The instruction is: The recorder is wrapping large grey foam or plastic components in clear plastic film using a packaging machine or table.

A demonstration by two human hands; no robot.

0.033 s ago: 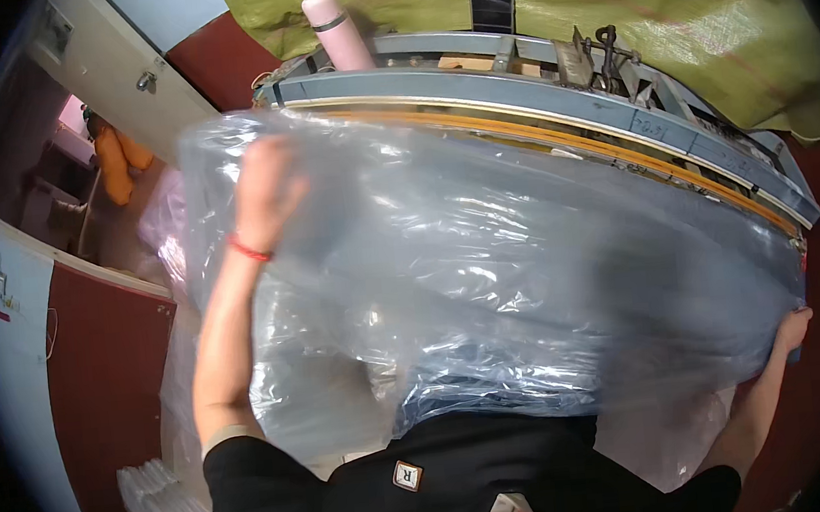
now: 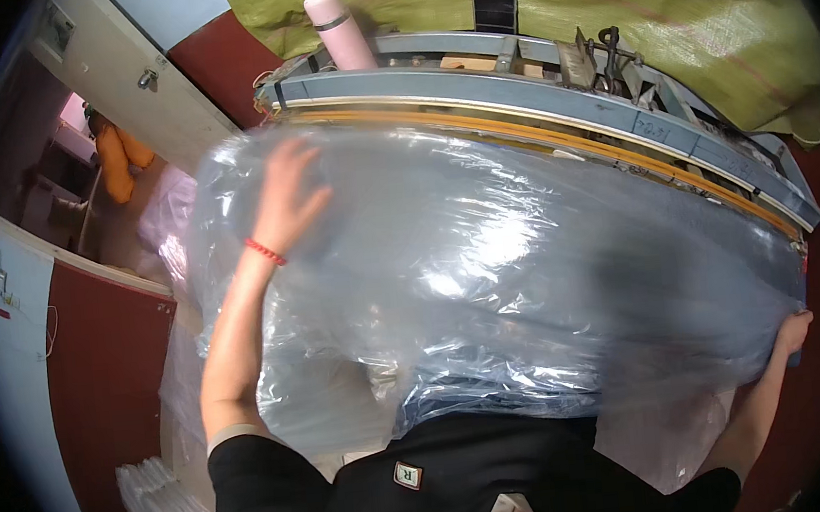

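Note:
A wide sheet of clear plastic film (image 2: 397,218), wrinkled and shiny, spreads before me from the far left to the right. Over its far left part is my left hand (image 2: 290,196), fingers spread and slightly blurred, with a red bracelet at the wrist. Whether the palm touches the film I cannot tell. At the right end, my right hand (image 2: 795,330) is closed on the film's edge. Along the film's far side runs a long grey metal frame (image 2: 454,84) with an orange strip (image 2: 516,130).
A pink bottle (image 2: 340,30), a dark phone (image 2: 494,5) and a metal clamp (image 2: 609,48) are at the frame's far side, before a yellow-green woven sheet (image 2: 661,0). Folded clear plastic (image 2: 163,502) lies low on the left. A door (image 2: 136,75) stands ajar at the far left.
My left hand has shifted slightly right and nearer, its fingers now visibly spread. The film's far left edge has come down off the frame's end. My right hand stays almost in place.

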